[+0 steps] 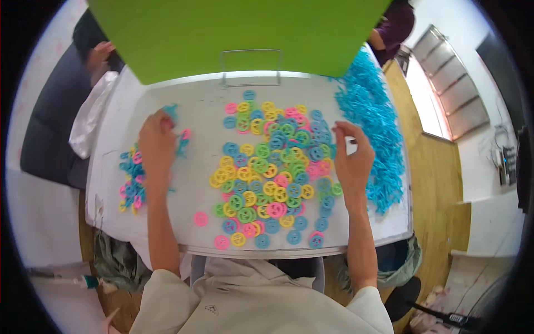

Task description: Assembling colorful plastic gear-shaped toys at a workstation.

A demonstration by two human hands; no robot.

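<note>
My left hand (156, 139) hovers over the left part of the white table, fingers curled together. Blue bits (171, 111) show at its fingertips; whether they are gripped or lie behind is unclear. Below and beside this hand lies a small heap of blue sticks joined with coloured wheels (132, 178). On the right, my right hand (354, 158) has thumb and fingers drawn into a pinch, and what is in it is too small to make out. It is between many loose plastic wheels (275, 210) in pink, yellow, green and blue, and a large pile of thin blue plastic pieces (371, 133).
A green panel (239, 33) with a wire handle stands across the far side of the white table (192, 231). Beyond it, parts of two other people show: a hand (101, 53) at far left and a dark sleeve (395, 30) at far right. Bags hang below the near edge.
</note>
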